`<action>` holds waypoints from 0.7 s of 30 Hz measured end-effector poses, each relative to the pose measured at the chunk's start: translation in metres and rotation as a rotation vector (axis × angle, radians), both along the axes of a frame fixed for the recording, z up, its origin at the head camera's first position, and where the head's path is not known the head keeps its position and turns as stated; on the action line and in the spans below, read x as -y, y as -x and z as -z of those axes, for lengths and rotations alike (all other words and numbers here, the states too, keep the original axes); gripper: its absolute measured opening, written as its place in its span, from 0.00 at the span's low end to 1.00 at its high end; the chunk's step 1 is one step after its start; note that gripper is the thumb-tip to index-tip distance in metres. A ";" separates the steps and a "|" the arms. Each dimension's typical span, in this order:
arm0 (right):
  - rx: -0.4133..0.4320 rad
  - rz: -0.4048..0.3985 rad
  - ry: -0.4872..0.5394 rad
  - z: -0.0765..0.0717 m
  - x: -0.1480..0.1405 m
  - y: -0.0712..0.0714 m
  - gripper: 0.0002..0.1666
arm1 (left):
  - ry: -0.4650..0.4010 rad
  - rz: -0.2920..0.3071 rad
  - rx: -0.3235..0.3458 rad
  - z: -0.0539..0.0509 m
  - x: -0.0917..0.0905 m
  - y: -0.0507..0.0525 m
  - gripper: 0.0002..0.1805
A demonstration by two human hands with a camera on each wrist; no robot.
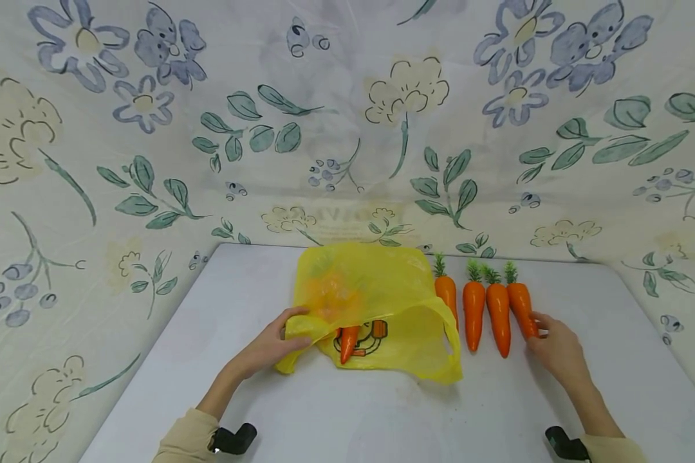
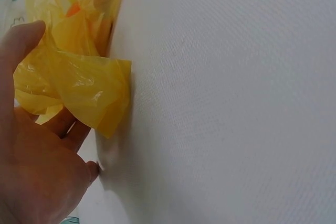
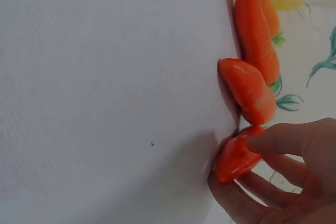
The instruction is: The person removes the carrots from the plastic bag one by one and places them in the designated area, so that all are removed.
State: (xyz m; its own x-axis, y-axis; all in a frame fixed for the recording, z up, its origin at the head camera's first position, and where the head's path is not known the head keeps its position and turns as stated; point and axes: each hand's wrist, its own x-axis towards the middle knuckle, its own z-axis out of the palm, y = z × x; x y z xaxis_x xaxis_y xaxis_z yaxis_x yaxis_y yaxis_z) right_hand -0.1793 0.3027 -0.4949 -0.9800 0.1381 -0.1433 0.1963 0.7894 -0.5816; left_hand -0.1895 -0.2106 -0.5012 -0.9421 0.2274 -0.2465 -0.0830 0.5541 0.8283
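A yellow plastic bag (image 1: 376, 276) lies on the table, its mouth toward the person. Inside it are orange shapes, and the tip of a carrot (image 1: 349, 344) pokes out. My left hand (image 1: 272, 341) grips the bag's left edge, thumb over the folded film (image 2: 89, 85). To the right of the bag lie several carrots with green tops, side by side. My right hand (image 1: 558, 350) holds the lower end of the rightmost carrot (image 1: 521, 302) between thumb and fingers; the right wrist view shows this carrot (image 3: 233, 160) between them.
The nearest carrot to the bag (image 1: 447, 296) is partly behind its right handle. Two more carrots, one (image 1: 473, 315) and another (image 1: 499, 318), lie between it and the held one. A floral cloth (image 1: 359, 161) rises behind the white table (image 1: 336, 418).
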 end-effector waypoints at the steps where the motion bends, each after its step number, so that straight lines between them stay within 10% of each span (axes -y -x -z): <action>1: 0.001 -0.005 -0.007 0.000 0.001 0.000 0.33 | -0.001 -0.002 0.000 0.000 0.000 0.000 0.38; 21: 0.007 -0.037 -0.028 -0.007 0.004 -0.007 0.35 | -0.010 0.014 -0.015 -0.003 0.000 -0.002 0.37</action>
